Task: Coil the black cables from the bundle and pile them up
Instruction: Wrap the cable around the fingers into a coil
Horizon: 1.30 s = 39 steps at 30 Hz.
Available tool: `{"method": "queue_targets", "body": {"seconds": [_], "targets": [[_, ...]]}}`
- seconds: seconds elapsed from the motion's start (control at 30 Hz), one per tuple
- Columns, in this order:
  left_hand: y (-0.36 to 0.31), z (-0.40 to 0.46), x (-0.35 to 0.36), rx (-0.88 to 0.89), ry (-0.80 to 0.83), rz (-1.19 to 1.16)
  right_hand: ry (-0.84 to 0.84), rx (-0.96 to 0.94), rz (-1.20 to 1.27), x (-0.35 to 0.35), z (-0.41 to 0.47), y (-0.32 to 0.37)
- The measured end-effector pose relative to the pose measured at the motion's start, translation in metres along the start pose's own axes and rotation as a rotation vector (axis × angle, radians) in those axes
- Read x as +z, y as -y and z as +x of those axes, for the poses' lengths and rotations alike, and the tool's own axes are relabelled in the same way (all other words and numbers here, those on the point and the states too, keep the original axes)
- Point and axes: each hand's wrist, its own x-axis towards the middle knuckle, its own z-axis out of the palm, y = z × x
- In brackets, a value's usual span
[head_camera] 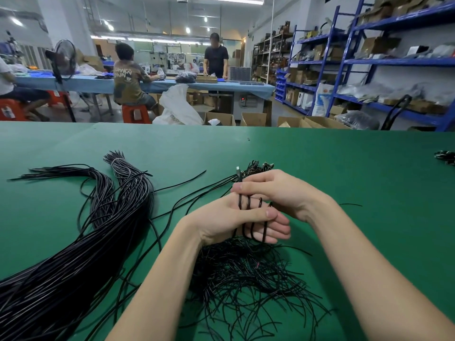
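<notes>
1. Several turns of one black cable (250,212) wrap the left hand (236,220), whose fingers serve as a former while its thumb pins the loops.
2. Just beyond that coil, the right hand (278,190) pinches the cable's plug end, apparently guiding the last turn.
3. Directly below the coil lies the pile (246,274) of finished ones.
4. Left of the coil sprawls the tied bundle (103,232) on the green table (369,168).
5. Beyond the coil, open cardboard boxes (219,118) sit on the floor, contents unclear.

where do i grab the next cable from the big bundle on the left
Take one near the tied end of the bundle, coming from the right: there the strands lie tight and parallel, with single ends poking out, while nearer you they fan out and cross.
</notes>
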Motion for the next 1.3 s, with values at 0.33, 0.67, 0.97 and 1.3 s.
{"method": "queue_targets", "body": {"seconds": [0.33,0.67,0.97,1.3], "targets": [[-0.003,-0.005,-0.005,-0.013,0.009,-0.013,-0.052,0.015,-0.103,-0.009,-0.015,-0.004],[-0.004,-0.004,-0.008,0.007,-0.131,-0.014,-0.254,-0.091,-0.029,-0.002,-0.016,-0.009],[0.005,0.01,-0.007,0.035,-0.24,0.149,-0.241,-0.069,-0.361,-0.012,-0.019,0.003],[0.009,0.016,0.0,0.037,-0.341,0.077,-0.336,-0.059,-0.073,-0.023,-0.015,-0.003]]}}
